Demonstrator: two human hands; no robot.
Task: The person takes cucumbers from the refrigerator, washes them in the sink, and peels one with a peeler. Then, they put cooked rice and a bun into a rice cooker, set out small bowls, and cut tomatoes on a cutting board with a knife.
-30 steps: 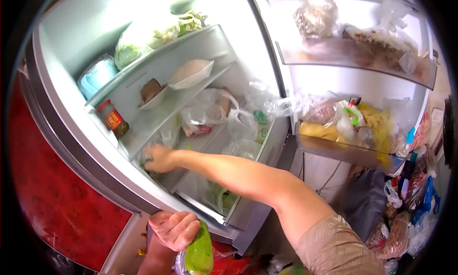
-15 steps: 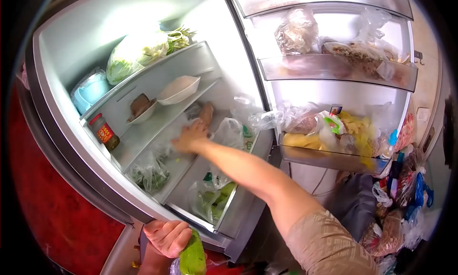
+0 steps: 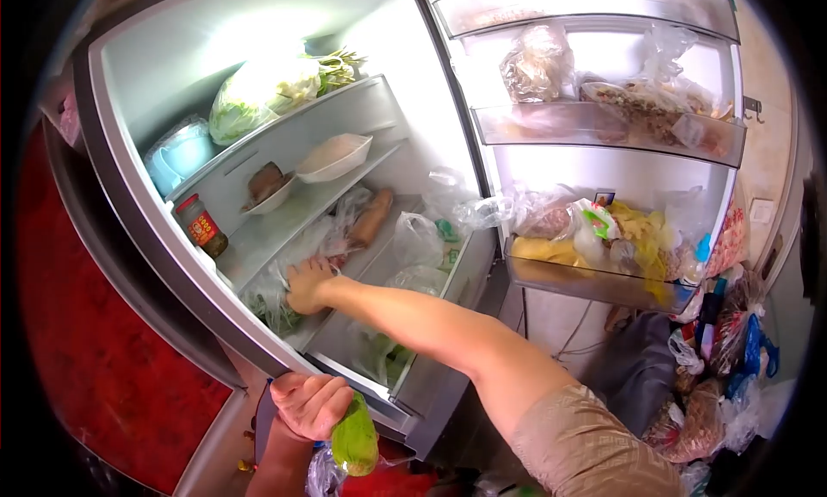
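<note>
Just now, the right hand's fingers are lightly spread against a clear plastic bag; whether any plastic is pinched cannot be told. The right hand has been brought forward from beside the long brown item, which is now left uncovered deeper in the compartment. With that shift, the bagged greens near the front edge appear to be put within easier reach. By the left hand, outside the refrigerator, a green vegetable is held at its upper end in curled fingers. Above the right hand, a red-lidded jar and a white dish are supported by the glass shelf. Farther out, plastic-wrapped food is held in the open door's racks, and more bags are piled beside the door.
</note>
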